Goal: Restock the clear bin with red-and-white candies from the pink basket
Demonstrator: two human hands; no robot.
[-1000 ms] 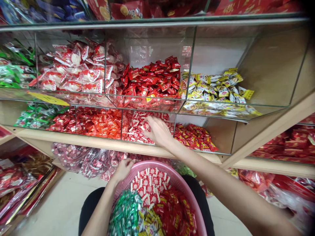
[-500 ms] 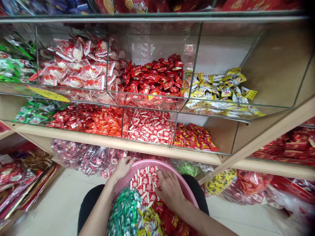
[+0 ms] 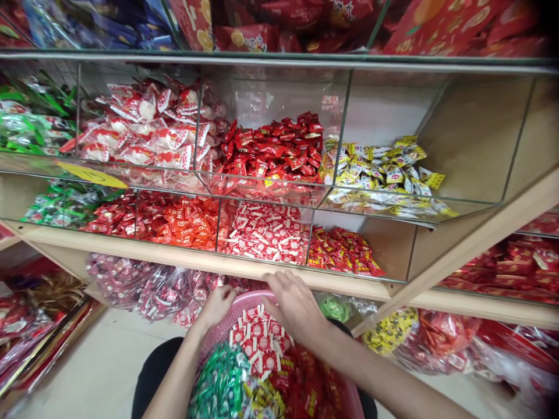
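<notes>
Our L hand (image 3: 219, 305) pinches the far rim of the pink basket (image 3: 227, 321), which sits lower than the shelf (image 3: 131, 247). Our R hand (image 3: 293, 305) is loosely spread, thumb apart, over the rim nr the red-&-white sweets (image 3: 257, 343) inside, w/ green sweets (image 3: 220, 381) beside them.

Watching remotely, I faced a pale wooden shelf unit (image 3: 131, 247), its tiers split by clear glass dividers (image 3: 343, 128); a tan side panel (image 3: 471, 134) closed the right end, and light-coloured floor (image 3: 100, 361) stretched below.
</notes>
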